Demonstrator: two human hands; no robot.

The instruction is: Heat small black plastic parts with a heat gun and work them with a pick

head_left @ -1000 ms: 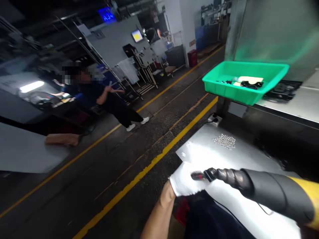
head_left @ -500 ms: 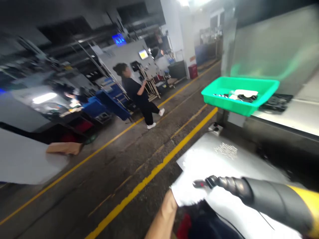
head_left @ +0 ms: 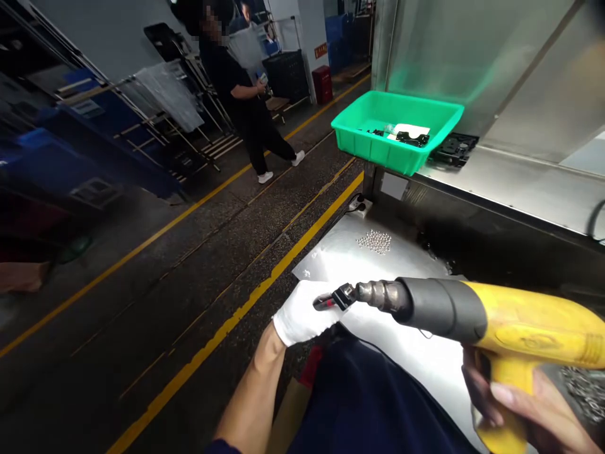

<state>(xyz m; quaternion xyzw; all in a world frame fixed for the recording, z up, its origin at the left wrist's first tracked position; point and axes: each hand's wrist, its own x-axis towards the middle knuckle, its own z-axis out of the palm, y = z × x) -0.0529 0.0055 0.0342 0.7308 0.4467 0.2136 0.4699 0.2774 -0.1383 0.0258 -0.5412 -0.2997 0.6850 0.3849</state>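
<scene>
My left hand (head_left: 302,313), in a white glove, holds a small black-and-red part (head_left: 326,302) right at the tip of a yellow-and-black heat gun (head_left: 439,309). My right hand (head_left: 524,410) wraps the gun's yellow grip, with bare fingers showing. The gun's ribbed metal nozzle points left, toward the gloved hand. Both hands are above a bright metal sheet (head_left: 331,258). A small heap of steel balls (head_left: 374,241) lies on the sheet, beyond the hands. The exact shape of the held part is hidden by the glove and the nozzle.
A green plastic tray (head_left: 373,148) holding black parts and white paper sits on a steel bench edge (head_left: 520,180), with a black part (head_left: 454,150) beside it. A power socket (head_left: 360,206) lies behind the sheet. A co-worker (head_left: 248,101) stands in the aisle among yellow floor lines.
The view has swung left and tilted, bringing my right hand and the gun's yellow grip into sight. The co-worker now appears farther down the aisle.
</scene>
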